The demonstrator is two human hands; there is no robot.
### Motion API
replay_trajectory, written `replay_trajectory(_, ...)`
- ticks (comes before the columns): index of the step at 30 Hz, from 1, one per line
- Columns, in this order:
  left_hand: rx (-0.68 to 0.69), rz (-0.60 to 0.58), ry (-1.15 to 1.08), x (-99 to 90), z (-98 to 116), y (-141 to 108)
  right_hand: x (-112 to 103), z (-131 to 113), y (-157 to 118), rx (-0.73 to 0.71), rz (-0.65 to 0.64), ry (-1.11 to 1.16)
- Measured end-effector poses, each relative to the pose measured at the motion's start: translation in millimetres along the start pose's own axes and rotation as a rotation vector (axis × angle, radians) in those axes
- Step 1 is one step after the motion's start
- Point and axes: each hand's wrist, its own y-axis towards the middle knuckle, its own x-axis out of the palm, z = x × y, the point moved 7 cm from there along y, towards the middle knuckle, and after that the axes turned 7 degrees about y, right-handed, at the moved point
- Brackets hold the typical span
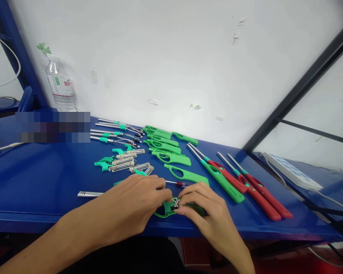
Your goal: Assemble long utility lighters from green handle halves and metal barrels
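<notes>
Wires [175, 201] at six o'clock, pinched by the right hand [214, 208], could be kinked by overpressing; grip of left hand [143, 199] unclear.

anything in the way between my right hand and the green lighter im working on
Nothing visible: the right hand is on the green lighter, right by its thin wires. The screwdriver lies just beyond the lighter, toward the wall, so not between them.
</notes>
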Motion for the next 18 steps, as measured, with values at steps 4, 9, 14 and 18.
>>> replay_trajectory(4,0.006,0.019,-0.02,-2.8,0.3,-3.2,0.9,0.2,-0.5,0.003,-0.007,0.008)
replay_trajectory(9,0.022,0.052,-0.035,0.2,-3.7,-3.0,1.7,1.2,-1.0,0.015,-0.016,0.009)
replay_trajectory(14,0.034,0.061,-0.002,4.6,-8.8,-1.5,1.9,1.5,-0.9,0.016,-0.019,0.008)
replay_trajectory(18,0.032,0.051,0.006,5.9,-10.6,-1.1,2.6,2.8,-1.0,0.032,-0.031,0.011)
